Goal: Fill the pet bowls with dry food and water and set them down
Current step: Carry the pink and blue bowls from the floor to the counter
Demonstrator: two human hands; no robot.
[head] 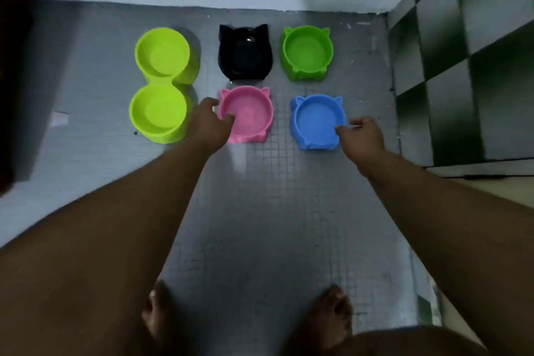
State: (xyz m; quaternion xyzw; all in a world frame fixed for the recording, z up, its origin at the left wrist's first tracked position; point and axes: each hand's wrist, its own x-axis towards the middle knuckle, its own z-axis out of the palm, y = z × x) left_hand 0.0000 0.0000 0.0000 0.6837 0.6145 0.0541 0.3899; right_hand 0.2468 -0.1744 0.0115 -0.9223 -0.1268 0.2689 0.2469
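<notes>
Your left hand (pixel 209 121) is on the left rim of the pink bowl (pixel 251 118): the fingers curl over the rim into the inside and the thumb stays outside, so the hand grips this rim. Your right hand (pixel 361 136) is at the right rim of the blue bowl (pixel 315 124), and there a fingertip and the thumb pinch the edge. The two hands are well apart, each one on its own bowl, and both bowls stand between them, side by side on the grey tiled floor (pixel 274 211) but not touching. Beyond your left hand, behind the pink bowl, stands the black bowl (pixel 245 52). Beyond your right hand, behind the blue bowl, stands the green bowl (pixel 307 50). On the outer side of your left hand, just beside it, lies the lime double bowl (pixel 161 84) with its two round cups, one behind the other. All the single bowls have small ears on the far edge. The picture is blurred, so I cannot tell if any bowl holds water or food. On the outer side of your right hand rises a wall (pixel 462 52) with dark green and pale squares. Your bare feet (pixel 332 315) stand on the floor nearer to you than both hands.
</notes>
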